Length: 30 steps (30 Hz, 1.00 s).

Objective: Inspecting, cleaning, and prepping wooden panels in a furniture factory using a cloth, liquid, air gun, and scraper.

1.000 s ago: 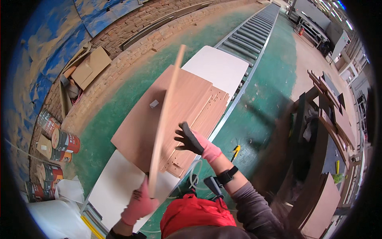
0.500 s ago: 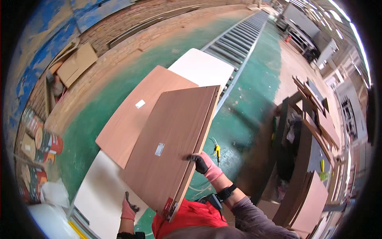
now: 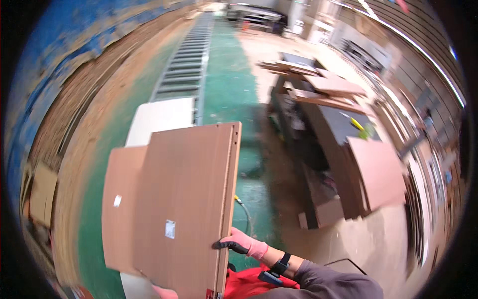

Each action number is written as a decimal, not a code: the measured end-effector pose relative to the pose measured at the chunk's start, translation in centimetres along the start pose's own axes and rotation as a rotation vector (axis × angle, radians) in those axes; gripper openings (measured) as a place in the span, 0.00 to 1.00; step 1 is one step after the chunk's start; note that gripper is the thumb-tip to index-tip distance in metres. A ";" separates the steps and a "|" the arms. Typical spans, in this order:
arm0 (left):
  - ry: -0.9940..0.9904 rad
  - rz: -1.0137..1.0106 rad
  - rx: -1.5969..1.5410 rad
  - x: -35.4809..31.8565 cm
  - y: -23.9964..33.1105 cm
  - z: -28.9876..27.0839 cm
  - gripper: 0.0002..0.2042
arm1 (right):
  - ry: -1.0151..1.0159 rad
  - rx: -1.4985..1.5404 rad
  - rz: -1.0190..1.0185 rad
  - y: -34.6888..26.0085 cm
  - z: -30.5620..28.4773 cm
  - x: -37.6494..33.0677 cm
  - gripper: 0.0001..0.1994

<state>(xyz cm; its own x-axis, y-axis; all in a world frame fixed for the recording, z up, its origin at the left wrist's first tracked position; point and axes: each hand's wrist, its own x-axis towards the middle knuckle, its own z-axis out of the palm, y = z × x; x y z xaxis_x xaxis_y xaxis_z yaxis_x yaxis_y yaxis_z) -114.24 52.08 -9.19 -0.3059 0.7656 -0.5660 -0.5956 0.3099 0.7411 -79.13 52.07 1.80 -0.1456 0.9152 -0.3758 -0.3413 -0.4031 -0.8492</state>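
Observation:
A brown wood-grain panel (image 3: 186, 184) with a small white label on its face is held tilted in front of me. My right hand (image 3: 242, 244), in a pink glove with black fingertips, grips its right edge, fingers on the face. Low at the panel's lower left edge only a bit of my left hand (image 3: 164, 292) shows in a pink glove; its fingers are hidden. Another labelled brown panel (image 3: 119, 199) lies to the left, partly covered by the held one. Beyond them lies a white board (image 3: 162, 117) at the near end of a roller conveyor (image 3: 184, 70).
To the right stands a stack of dark and brown boards (image 3: 343, 149), with a yellow tool (image 3: 352, 121) on top. A yellow-ended air hose (image 3: 244, 205) hangs beside the held panel. Cardboard (image 3: 44, 192) leans by the left wall. Green floor (image 3: 226, 74) runs along the conveyor.
My view has swung right, and the held panel appears more upright. My right hand keeps its edge grip. The left hand, open beside the panel before, is now mostly hidden at its lower edge.

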 end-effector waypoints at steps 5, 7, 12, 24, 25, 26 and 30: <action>-0.154 0.077 0.187 -4.3 0.6 8.0 0.26 | 0.136 0.092 -0.166 2.2 -4.0 -11.9 0.30; -0.257 0.096 0.250 -6.9 -0.6 10.6 0.26 | 0.206 0.068 -0.248 3.7 -5.7 -18.3 0.31; -0.540 0.087 0.400 -14.7 -6.4 15.3 0.25 | 0.352 0.120 -0.426 9.1 -7.9 -35.6 0.30; -1.055 -0.357 0.438 -34.1 -23.2 29.1 0.21 | 0.932 0.427 -0.479 15.3 -12.6 -57.5 0.12; -1.035 -0.338 0.456 -35.3 -24.4 30.6 0.20 | 0.962 0.456 -0.466 15.6 -13.4 -57.9 0.13; -0.990 -0.361 0.460 -36.3 -25.4 31.9 0.19 | 0.962 0.463 -0.523 15.9 -14.6 -58.4 0.13; -1.146 -0.362 0.531 -39.5 -29.1 36.9 0.17 | 1.015 0.463 -0.468 16.7 -20.7 -58.6 0.13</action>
<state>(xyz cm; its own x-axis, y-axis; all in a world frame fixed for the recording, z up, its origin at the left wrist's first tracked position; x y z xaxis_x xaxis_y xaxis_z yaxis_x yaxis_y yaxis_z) -57.44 33.63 4.86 0.7652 0.5523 -0.3308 -0.0664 0.5789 0.8127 -57.04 -8.38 2.00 0.8050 0.4683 -0.3643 -0.4967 0.1961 -0.8455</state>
